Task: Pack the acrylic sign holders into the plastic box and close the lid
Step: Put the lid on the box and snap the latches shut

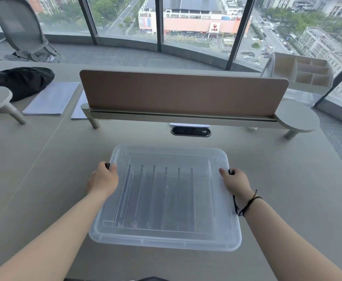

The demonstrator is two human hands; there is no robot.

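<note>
Risk assessment: the lid [167, 196] lies on the plastic box [166, 243], but whether it is seated all round cannot be confirmed from this view; if the black latches [231, 171] at the left and right ends are swung up while one corner rides high, the lid could spring off or clamp crooked. Uneven pressure from the two hands could also skid the box across the smooth table [50, 175], since nothing braces it. The acrylic sign holders [166, 197] stand close together inside; a jolt could knock them against one another and scuff the clear faces. Hands: the left hand [103, 182] is curled over the left end of the lid with its fingers at the dark latch there, and the right hand [236, 184] grips the right end likewise, thumb laid on the lid's top. Whether either latch is engaged cannot be told. Condition of item: the box is translucent, shallow and rectangular with rounded corners and a raised rim, set on the table's near centre, just near of the cable grommet [190, 131]. Through the lid the holders show as a row of parallel upright plates running near to far.
</note>
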